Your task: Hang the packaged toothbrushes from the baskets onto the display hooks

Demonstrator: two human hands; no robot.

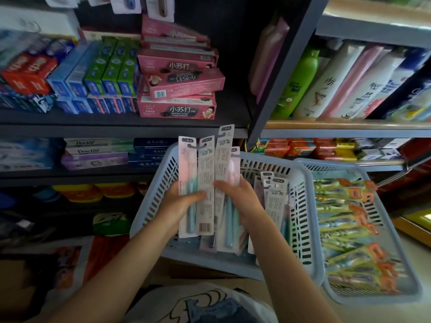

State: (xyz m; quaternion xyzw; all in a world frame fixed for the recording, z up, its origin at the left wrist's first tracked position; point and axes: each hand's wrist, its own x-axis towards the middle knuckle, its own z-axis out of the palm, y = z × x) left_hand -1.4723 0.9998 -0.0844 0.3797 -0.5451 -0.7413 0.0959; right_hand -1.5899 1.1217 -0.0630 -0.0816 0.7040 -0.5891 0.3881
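Over a pale blue slotted basket (161, 183), both hands hold a fanned bunch of packaged toothbrushes (205, 164), long white and pink cards standing upright. My left hand (179, 206) grips the left packs, thumb across their front. My right hand (242, 201) grips the right packs from the side. More of the same packs (276, 201) lean inside this basket against its right wall. A second blue basket (408, 271) to the right holds several green and orange toothbrush packs (349, 231). Hanging packs (161, 8) show at the top edge; their hooks are hidden.
Dark shelves ahead carry pink baking soda toothpaste boxes (179, 89) and blue, green and red toothpaste boxes (77, 75). Shampoo bottles (331, 85) fill the grey shelf on the right. A dark upright post (279, 73) divides the two units. Bags and cardboard lie at lower left.
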